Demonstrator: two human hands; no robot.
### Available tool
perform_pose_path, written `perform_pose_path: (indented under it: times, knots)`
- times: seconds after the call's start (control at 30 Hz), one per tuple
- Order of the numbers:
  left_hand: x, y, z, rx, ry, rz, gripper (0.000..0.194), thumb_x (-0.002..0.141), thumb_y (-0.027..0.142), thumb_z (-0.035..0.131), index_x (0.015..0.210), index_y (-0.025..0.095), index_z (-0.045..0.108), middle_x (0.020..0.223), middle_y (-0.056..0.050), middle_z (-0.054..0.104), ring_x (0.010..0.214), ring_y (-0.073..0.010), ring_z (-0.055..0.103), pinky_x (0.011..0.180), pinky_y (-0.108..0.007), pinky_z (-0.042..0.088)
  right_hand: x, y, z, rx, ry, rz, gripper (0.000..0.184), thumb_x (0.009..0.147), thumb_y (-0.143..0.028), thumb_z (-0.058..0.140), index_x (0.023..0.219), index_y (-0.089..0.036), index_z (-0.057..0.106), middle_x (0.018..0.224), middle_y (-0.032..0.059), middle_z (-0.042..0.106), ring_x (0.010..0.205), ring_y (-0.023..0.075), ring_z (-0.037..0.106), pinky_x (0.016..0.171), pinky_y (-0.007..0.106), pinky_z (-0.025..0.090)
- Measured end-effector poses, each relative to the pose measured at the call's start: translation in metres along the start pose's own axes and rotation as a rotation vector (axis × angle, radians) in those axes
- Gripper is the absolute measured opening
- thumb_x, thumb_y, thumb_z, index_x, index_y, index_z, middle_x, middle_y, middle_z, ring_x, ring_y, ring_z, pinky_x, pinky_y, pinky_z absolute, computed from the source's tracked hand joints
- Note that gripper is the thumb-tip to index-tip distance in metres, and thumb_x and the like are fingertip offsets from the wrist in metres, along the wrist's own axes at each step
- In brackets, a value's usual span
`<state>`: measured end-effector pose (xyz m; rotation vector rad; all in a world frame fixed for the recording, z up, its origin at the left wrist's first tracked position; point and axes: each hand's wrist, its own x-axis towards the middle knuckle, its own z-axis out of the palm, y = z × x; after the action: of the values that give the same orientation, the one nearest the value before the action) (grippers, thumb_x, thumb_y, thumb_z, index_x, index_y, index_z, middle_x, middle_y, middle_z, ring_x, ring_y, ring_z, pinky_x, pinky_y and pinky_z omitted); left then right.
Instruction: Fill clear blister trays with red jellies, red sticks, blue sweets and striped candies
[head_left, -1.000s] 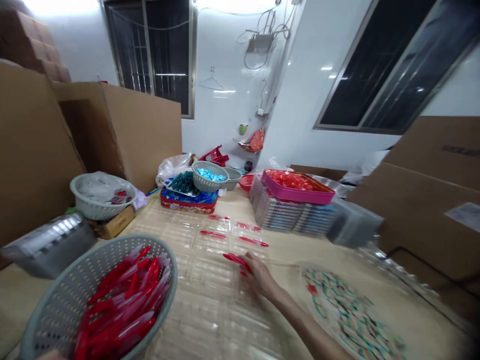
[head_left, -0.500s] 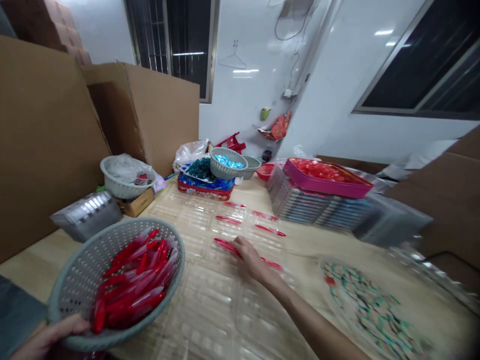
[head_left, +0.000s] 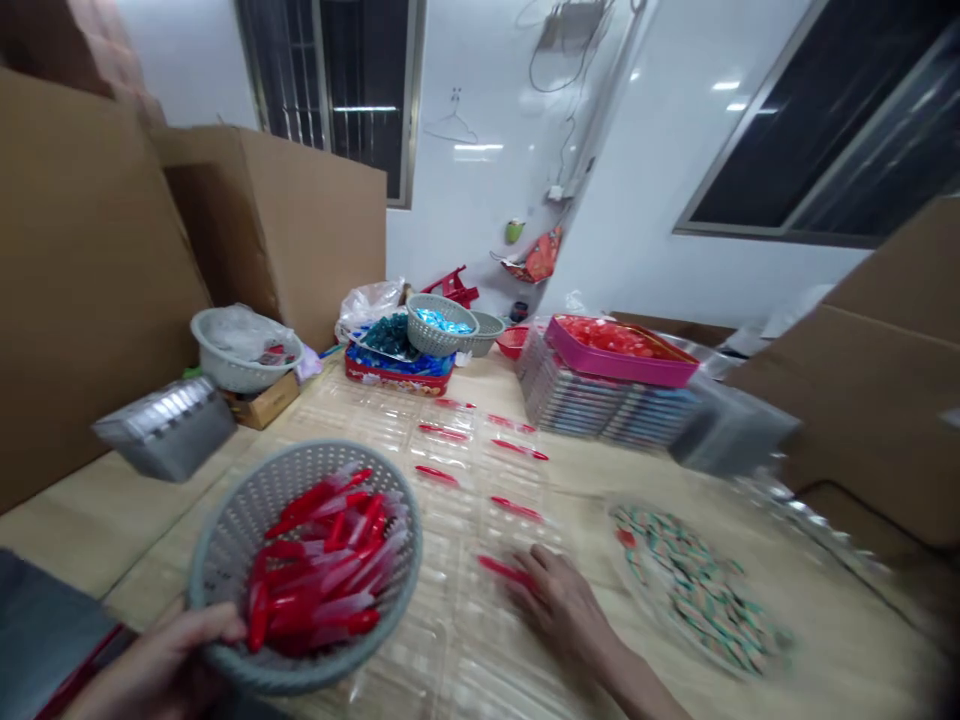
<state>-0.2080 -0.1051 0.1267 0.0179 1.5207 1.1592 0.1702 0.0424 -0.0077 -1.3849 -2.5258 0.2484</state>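
My left hand (head_left: 161, 665) grips the near rim of a grey perforated basket (head_left: 225, 540) filled with several red pens in clear sleeves (head_left: 330, 565). My right hand (head_left: 562, 605) lies on the clear plastic blister trays (head_left: 442, 560) spread over the table, fingers bent around a red pen (head_left: 504, 571). Several more red pens (head_left: 517, 448) lie in the tray pockets farther away.
A round plate of small patterned pieces (head_left: 694, 590) sits right of my hand. Behind stand a pink tray on a stack of packs (head_left: 615, 395), small baskets (head_left: 441, 325), a white basket (head_left: 244, 350), a grey box (head_left: 165, 428) and big cardboard boxes (head_left: 277, 230).
My right hand has drawn back toward me along the trays, leaving pens placed in farther pockets. My left hand has brought the pen basket rightward and closer.
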Motion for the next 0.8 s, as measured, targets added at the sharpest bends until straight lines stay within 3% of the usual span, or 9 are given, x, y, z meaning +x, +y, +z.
perform_pose_path:
  times: [0.1, 0.2, 0.33, 0.43, 0.53, 0.67, 0.8]
  knots:
    - [-0.003, -0.001, 0.008, 0.041, -0.145, -0.008, 0.012, 0.053, 0.005, 0.058, 0.047, 0.015, 0.055, 0.045, 0.001, 0.058, 0.045, -0.0136, 0.056, 0.049, -0.021, 0.047, 0.016, -0.008, -0.014, 0.103, 0.153, -0.125, 0.024, 0.086, -0.038, 0.048, 0.102, -0.025, 0.06, 0.098, 0.0128, 0.062, 0.089, 0.0266, 0.058, 0.076, 0.041, 0.047]
    - [-0.01, -0.008, 0.02, 0.069, -0.228, -0.025, 0.011, 0.048, 0.006, 0.055, 0.045, 0.016, 0.052, 0.041, 0.001, 0.056, 0.044, -0.0145, 0.055, 0.048, -0.022, 0.046, 0.041, -0.041, -0.047, 0.251, 0.259, -0.222, 0.028, 0.088, -0.033, 0.048, 0.114, -0.026, 0.054, 0.111, 0.0126, 0.057, 0.103, 0.0256, 0.055, 0.083, 0.04, 0.048]
    - [-0.013, -0.019, 0.033, 0.127, -0.263, 0.005, 0.013, 0.041, 0.008, 0.051, 0.052, 0.014, 0.054, 0.046, -0.002, 0.061, 0.043, -0.0149, 0.054, 0.048, -0.024, 0.046, 0.073, -0.115, -0.08, 0.242, 0.064, -0.478, 0.035, 0.086, -0.022, 0.046, 0.12, -0.023, 0.051, 0.123, 0.0114, 0.053, 0.113, 0.0239, 0.05, 0.091, 0.039, 0.046]
    - [-0.012, -0.025, 0.036, 0.166, -0.27, 0.035, 0.022, 0.041, 0.008, 0.05, 0.061, 0.015, 0.056, 0.045, 0.001, 0.059, 0.04, -0.0145, 0.052, 0.043, -0.023, 0.041, 0.089, -0.151, -0.069, -0.016, -0.05, -0.599, 0.048, 0.078, -0.015, 0.051, 0.125, -0.012, 0.048, 0.123, 0.0168, 0.054, 0.116, 0.029, 0.048, 0.099, 0.047, 0.038]
    - [-0.015, -0.027, 0.037, 0.175, -0.307, 0.041, 0.031, 0.043, 0.007, 0.049, 0.071, 0.016, 0.058, 0.049, 0.002, 0.06, 0.042, -0.0153, 0.054, 0.044, -0.024, 0.043, 0.094, -0.161, -0.042, -0.244, -0.045, -0.672, 0.05, 0.078, -0.013, 0.051, 0.128, -0.007, 0.046, 0.126, 0.0212, 0.052, 0.12, 0.0329, 0.045, 0.102, 0.051, 0.032]
    - [-0.02, -0.026, 0.038, 0.178, -0.273, 0.06, 0.042, 0.041, 0.008, 0.048, 0.081, 0.016, 0.059, 0.049, 0.003, 0.059, 0.043, -0.0158, 0.054, 0.048, -0.027, 0.046, 0.094, -0.163, -0.023, -0.37, 0.008, -0.752, 0.038, 0.083, -0.008, 0.043, 0.121, -0.005, 0.05, 0.12, 0.0244, 0.056, 0.111, 0.0319, 0.052, 0.088, 0.044, 0.044]
    - [-0.023, -0.026, 0.034, 0.176, -0.238, 0.059, 0.046, 0.04, 0.008, 0.047, 0.084, 0.016, 0.058, 0.049, 0.003, 0.058, 0.043, -0.0151, 0.052, 0.047, -0.026, 0.045, 0.1, -0.173, -0.03, -0.338, -0.048, -0.789, 0.034, 0.083, -0.004, 0.04, 0.114, -0.007, 0.051, 0.11, 0.0226, 0.06, 0.101, 0.0276, 0.059, 0.076, 0.036, 0.048]
